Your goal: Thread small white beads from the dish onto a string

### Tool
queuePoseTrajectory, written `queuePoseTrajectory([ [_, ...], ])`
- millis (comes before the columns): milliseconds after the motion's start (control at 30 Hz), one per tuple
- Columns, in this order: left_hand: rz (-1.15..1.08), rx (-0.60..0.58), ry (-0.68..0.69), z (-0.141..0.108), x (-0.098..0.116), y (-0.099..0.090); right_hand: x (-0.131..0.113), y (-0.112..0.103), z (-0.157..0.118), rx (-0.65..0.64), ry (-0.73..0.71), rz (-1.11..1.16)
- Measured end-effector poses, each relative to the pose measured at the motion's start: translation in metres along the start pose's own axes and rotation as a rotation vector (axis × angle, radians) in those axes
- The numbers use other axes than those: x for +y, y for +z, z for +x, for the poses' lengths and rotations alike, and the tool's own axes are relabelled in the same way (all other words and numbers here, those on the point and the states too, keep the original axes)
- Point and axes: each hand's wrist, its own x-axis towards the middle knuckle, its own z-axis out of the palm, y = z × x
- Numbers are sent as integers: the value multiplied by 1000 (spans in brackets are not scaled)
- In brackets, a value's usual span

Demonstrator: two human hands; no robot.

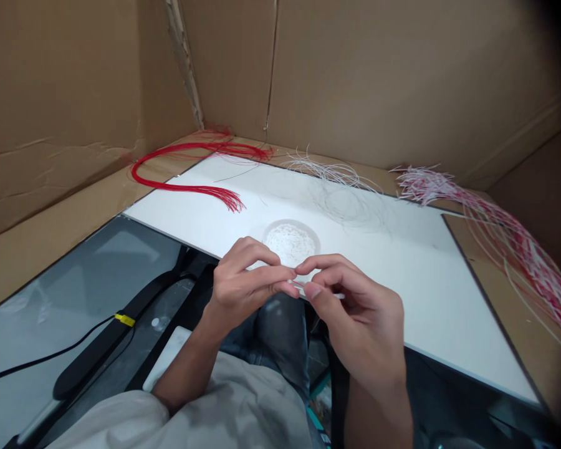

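Observation:
My left hand [250, 280] is closed in a pinch over the table's front edge, with a tiny white piece [292, 282] at its fingertips. Right beside it, my right hand [359, 305] pinches what looks like a thin wire [301, 284] between thumb and fingers. A bit of white also shows under the right fingers. The fingertips of both hands almost meet, and they partly hide what they hold. Just beyond the hands stands a shallow round dish [314, 234] filled with many small white pieces [287, 242].
On the white tabletop [402, 268] lie a bundle of red wires [177, 185] at left and loose white wires [331, 171] at the back. A red-and-white wire bundle [509, 231] runs along the right. Cardboard walls [355, 75] enclose the table. A black chair armrest [107, 337] with a cable is at lower left.

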Motion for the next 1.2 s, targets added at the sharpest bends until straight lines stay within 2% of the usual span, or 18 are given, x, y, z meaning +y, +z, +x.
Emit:
queuePoseTrajectory([
  [933, 0, -22, -3, -2, 0, 0, 1, 1, 0, -10, -15, -19],
  [1200, 95, -67, 10, -1, 3, -2, 1, -2, 0, -19, -4, -54],
])
